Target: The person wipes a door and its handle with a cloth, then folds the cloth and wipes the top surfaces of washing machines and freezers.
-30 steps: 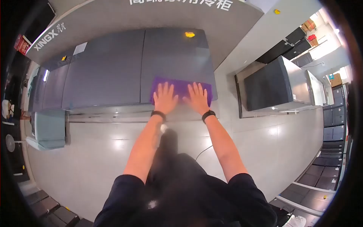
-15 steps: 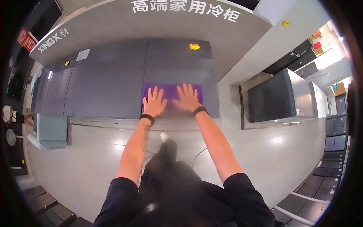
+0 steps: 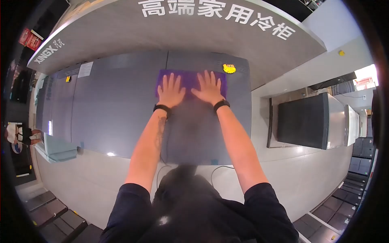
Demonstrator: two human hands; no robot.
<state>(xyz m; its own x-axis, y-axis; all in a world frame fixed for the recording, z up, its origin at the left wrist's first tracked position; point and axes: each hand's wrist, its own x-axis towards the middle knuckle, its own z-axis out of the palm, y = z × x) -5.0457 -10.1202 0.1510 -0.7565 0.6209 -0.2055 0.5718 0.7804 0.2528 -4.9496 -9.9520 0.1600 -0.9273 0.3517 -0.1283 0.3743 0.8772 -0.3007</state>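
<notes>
A purple cloth (image 3: 189,79) lies spread on the dark grey chest freezer top (image 3: 239,125), close to its far side. My left hand (image 3: 171,91) presses flat on the left part of the cloth, fingers spread. On the cloth's right part rests my right hand (image 3: 209,88), also flat with fingers apart. Both wrists wear dark bands. Just beyond my right hand, a yellow tag (image 3: 229,68) sits on the freezer top.
More dark freezer tops (image 3: 113,109) continue to the left, one bearing a white paper (image 3: 85,69). A grey sign board (image 3: 227,36) with white lettering stands behind them. Another dark freezer (image 3: 302,120) is at the right. A cable (image 3: 219,170) lies on the floor.
Both hands have slid forward over the freezer top with the purple cloth, toward the sign board. The view has shifted, and more of the freezer's near part shows.
</notes>
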